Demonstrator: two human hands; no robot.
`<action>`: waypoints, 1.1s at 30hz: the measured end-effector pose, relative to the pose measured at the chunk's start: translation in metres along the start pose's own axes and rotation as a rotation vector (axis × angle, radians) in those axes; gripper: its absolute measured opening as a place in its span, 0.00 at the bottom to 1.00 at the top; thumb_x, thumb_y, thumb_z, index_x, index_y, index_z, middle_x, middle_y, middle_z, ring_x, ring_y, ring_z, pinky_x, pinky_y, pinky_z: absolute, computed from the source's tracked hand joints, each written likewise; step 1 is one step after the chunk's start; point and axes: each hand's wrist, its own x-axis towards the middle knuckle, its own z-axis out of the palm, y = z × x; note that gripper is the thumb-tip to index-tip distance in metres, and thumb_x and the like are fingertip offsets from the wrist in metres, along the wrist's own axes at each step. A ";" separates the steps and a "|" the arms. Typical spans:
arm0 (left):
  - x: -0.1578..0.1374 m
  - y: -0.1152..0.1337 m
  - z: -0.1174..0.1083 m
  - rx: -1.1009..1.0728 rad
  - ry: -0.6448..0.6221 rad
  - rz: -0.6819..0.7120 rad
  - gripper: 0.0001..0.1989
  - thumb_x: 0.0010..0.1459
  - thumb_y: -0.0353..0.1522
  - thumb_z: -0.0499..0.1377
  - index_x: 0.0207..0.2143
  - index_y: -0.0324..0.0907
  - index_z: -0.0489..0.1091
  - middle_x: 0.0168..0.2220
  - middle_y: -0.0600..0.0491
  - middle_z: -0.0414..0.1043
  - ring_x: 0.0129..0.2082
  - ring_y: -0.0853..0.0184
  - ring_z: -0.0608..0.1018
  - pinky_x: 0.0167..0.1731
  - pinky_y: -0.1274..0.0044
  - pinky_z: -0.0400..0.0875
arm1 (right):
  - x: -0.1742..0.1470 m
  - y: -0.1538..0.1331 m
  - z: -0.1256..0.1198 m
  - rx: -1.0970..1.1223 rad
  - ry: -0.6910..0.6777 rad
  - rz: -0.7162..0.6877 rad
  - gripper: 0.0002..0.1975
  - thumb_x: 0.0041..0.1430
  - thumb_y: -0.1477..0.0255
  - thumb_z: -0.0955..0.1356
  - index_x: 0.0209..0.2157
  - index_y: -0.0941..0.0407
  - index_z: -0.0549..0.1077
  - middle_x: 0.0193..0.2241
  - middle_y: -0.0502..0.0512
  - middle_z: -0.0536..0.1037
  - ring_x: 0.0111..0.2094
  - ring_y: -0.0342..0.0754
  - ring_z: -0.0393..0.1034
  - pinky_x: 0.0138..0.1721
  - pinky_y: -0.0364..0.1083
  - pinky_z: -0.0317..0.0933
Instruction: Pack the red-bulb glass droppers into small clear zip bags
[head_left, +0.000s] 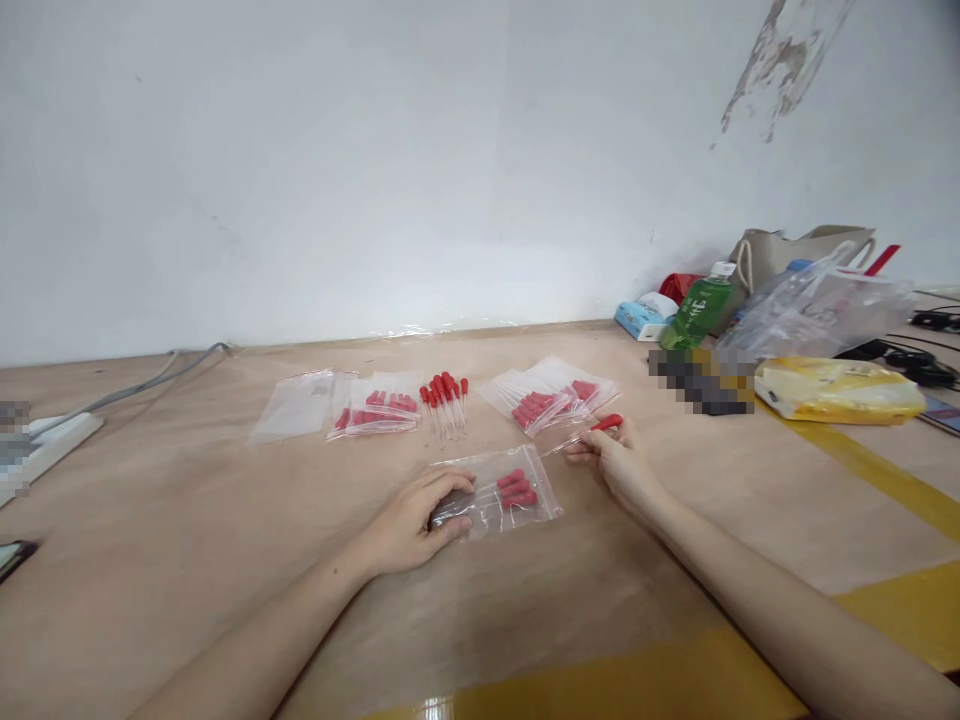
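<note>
- A thin, clear-stemmed dropper with a red bulb (607, 424) is gripped by the right hand's (613, 462) fingers, near the bag's zip end.
- A clear plastic zip bag (541, 472), part-filled, is steadied under the left hand (417, 518); whether pinched cannot be told.
- Bagging is judged in hand; stem-first alignment with an opened mouth is called for.

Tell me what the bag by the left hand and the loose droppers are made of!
The bag looks like thin, glossy plastic: clear, with shiny creases. The droppers have smooth, rounded red bulbs, probably rubber, and thin clear stems, maybe plastic or glass.
</note>
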 end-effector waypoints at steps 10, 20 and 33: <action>0.001 0.001 -0.001 0.010 0.001 -0.002 0.13 0.58 0.34 0.53 0.46 0.44 0.63 0.50 0.49 0.64 0.50 0.63 0.67 0.49 0.70 0.63 | -0.015 0.005 0.010 0.014 -0.289 0.092 0.17 0.41 0.72 0.69 0.27 0.54 0.55 0.22 0.45 0.74 0.22 0.41 0.71 0.26 0.42 0.65; -0.001 0.000 0.001 0.061 0.010 -0.029 0.21 0.58 0.35 0.54 0.53 0.46 0.57 0.52 0.50 0.63 0.50 0.62 0.67 0.49 0.69 0.64 | -0.008 0.002 -0.002 0.061 -0.304 0.249 0.11 0.44 0.67 0.69 0.26 0.55 0.63 0.22 0.47 0.72 0.24 0.42 0.70 0.29 0.43 0.63; -0.001 0.000 0.001 0.069 0.004 -0.042 0.23 0.58 0.36 0.53 0.56 0.46 0.54 0.54 0.49 0.61 0.52 0.61 0.66 0.51 0.68 0.63 | -0.004 0.009 0.002 -0.508 -0.474 -0.033 0.15 0.36 0.64 0.73 0.25 0.58 0.70 0.15 0.44 0.67 0.17 0.36 0.56 0.18 0.38 0.49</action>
